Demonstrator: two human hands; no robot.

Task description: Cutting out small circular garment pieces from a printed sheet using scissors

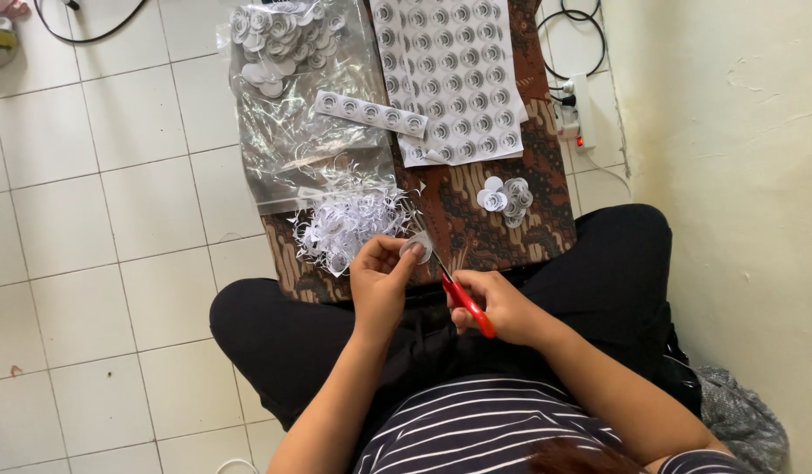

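My left hand (381, 279) pinches a small round paper cutout (416, 246) at its fingertips. Red-handled scissors (464, 301) sit in my right hand (498, 305), blades pointing up at the cutout's edge. Both hands hover over my crossed legs in black trousers, at the near edge of a brown patterned board (476, 219). Just beyond the left hand lies a heap of white paper trimmings (349, 221). A small pile of cut paper circles (505, 197) rests on the board beyond the right hand.
A printed sheet of round designs (454, 79) and a cut strip (371, 112) lie farther out. A clear plastic bag (301, 96) holds more circles. A power strip (574, 110) with cables sits by the cream wall (731, 175). White floor tiles (99, 219) spread left.
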